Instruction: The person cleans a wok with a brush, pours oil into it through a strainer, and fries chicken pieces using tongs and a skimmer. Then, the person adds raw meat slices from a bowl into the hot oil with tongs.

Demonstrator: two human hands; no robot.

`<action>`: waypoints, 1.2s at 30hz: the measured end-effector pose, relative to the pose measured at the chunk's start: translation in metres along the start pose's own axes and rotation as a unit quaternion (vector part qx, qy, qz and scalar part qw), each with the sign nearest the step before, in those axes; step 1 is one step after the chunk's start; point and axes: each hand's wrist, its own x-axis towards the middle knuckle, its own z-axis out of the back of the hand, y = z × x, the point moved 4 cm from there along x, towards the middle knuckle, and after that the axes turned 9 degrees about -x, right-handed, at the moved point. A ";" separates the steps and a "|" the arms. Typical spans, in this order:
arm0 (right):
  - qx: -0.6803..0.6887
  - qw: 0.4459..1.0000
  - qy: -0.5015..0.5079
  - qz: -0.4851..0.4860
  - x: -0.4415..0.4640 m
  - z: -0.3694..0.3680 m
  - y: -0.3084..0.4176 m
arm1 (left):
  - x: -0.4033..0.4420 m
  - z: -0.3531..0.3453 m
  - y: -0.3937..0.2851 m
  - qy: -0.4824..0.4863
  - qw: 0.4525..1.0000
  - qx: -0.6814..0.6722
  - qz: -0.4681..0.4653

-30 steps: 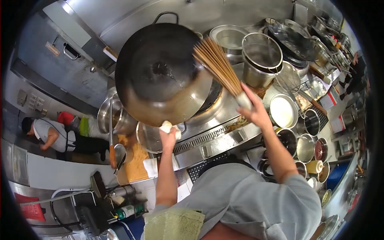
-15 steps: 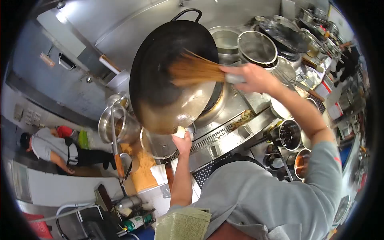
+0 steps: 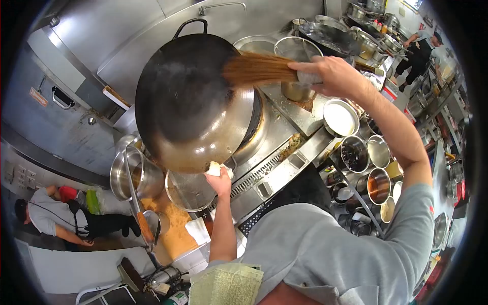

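Wok (image 3: pixel 193 109), one, is held tipped up over one burner (image 3: pixel 260 119), which is partly hidden by it. One white cloth (image 3: pixel 219 169) is gripped by the left hand (image 3: pixel 221 181) at the wok's lower edge. One brush (image 3: pixel 274 69) is clasped in the closed right hand (image 3: pixel 338 76); its blurred end overlaps the wok's right side, though contact cannot be told for certain. Below and left, one strainer (image 3: pixel 189 192) and one ladle (image 3: pixel 133 179) are seen; farther left, one person (image 3: pixel 53 213).
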 end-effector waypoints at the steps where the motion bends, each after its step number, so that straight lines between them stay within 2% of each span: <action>1: 0.009 1.000 -0.029 -0.002 0.004 0.010 0.004 | 0.000 -0.001 0.003 0.000 1.000 -0.002 -0.001; 4: 0.131 0.984 -0.120 0.014 0.027 -0.012 0.026 | -0.006 -0.002 -0.005 0.002 1.000 0.013 -0.006; 5: 0.176 0.981 -0.081 -0.005 0.034 -0.025 0.044 | -0.009 -0.003 -0.015 0.004 1.000 0.028 -0.009; 6: 0.196 0.973 -0.120 0.024 0.045 -0.056 0.059 | -0.010 -0.005 -0.020 0.004 0.999 0.042 -0.013; 8: 0.243 0.970 -0.005 -0.001 0.054 -0.124 0.094 | -0.012 -0.009 -0.020 0.007 0.998 0.050 -0.045; 10: 0.274 0.951 0.105 0.093 0.028 -0.167 0.100 | -0.010 -0.006 -0.011 -0.006 0.995 0.062 -0.082; 11: 0.196 0.962 0.118 0.148 0.014 -0.182 0.083 | -0.008 -0.002 0.010 -0.008 0.997 0.066 -0.035; 12: 0.125 0.961 0.196 0.152 0.013 -0.163 0.066 | -0.009 -0.001 0.008 -0.013 0.999 0.041 -0.001; 13: -0.015 0.953 0.269 0.137 0.016 -0.106 0.064 | -0.011 -0.003 0.003 -0.020 0.999 0.016 0.031; 14: -0.081 0.950 0.237 0.188 0.020 -0.091 0.051 | -0.013 -0.004 -0.002 -0.023 0.999 0.024 0.020; 15: -0.097 0.956 0.235 0.148 0.029 -0.085 0.035 | -0.014 -0.006 -0.009 0.001 0.999 0.015 0.051; 16: -0.030 0.981 0.135 0.136 0.031 -0.056 0.028 | -0.018 -0.007 -0.006 -0.014 0.997 0.032 0.063; 17: 0.045 0.990 0.027 0.131 0.037 -0.036 0.027 | -0.016 -0.005 0.016 0.007 0.996 0.085 0.011; 18: 0.101 0.988 -0.040 0.108 0.049 -0.043 0.030 | -0.016 -0.003 0.003 0.007 0.984 0.162 0.071; 19: 0.159 0.978 -0.101 0.088 0.062 -0.054 0.029 | -0.018 -0.003 0.024 -0.009 0.993 0.121 0.015; 21: 0.114 0.990 -0.069 0.049 0.073 -0.118 0.039 | -0.023 -0.005 0.012 0.010 0.978 0.190 0.087; 22: 0.087 0.989 0.027 0.113 0.069 -0.150 0.033 | -0.021 -0.007 -0.020 -0.008 0.985 0.165 0.052; 23: 0.053 0.982 0.090 0.157 0.061 -0.149 0.032 | -0.015 -0.009 -0.046 -0.015 0.990 0.139 0.012; 24: 0.023 0.967 0.151 0.204 0.053 -0.149 0.031 | -0.010 -0.011 -0.043 -0.016 0.993 0.111 0.045; 25: -0.012 0.954 0.180 0.240 0.044 -0.118 0.024 | -0.002 -0.012 -0.045 -0.014 0.991 0.111 0.068; 27: -0.021 0.961 0.195 0.196 0.049 -0.089 -0.003 | 0.001 -0.010 -0.051 0.000 0.984 0.114 0.134; 28: 0.027 0.977 0.108 0.183 0.056 -0.069 -0.019 | 0.002 -0.013 -0.051 0.003 0.974 0.123 0.191; 29: 0.077 0.983 0.020 0.165 0.063 -0.047 -0.036 | 0.004 -0.018 -0.049 0.001 0.974 0.093 0.204; 31: 0.116 0.980 -0.094 0.129 0.085 0.003 -0.057 | 0.002 -0.031 -0.044 0.002 0.971 0.032 0.235; 32: 0.099 0.987 -0.101 0.075 0.104 0.012 -0.082 | 0.000 -0.037 -0.042 -0.001 0.964 -0.039 0.263; 33: 0.091 0.964 -0.204 0.145 0.129 0.006 -0.121 | -0.002 -0.044 -0.042 -0.002 0.950 -0.110 0.290; 34: 0.206 0.919 -0.275 0.192 0.153 0.010 -0.145 | -0.001 -0.052 -0.043 -0.002 0.931 -0.180 0.317; 36: 0.090 0.909 -0.381 0.144 0.177 0.049 -0.155 | -0.001 -0.066 -0.050 -0.009 0.884 -0.280 0.374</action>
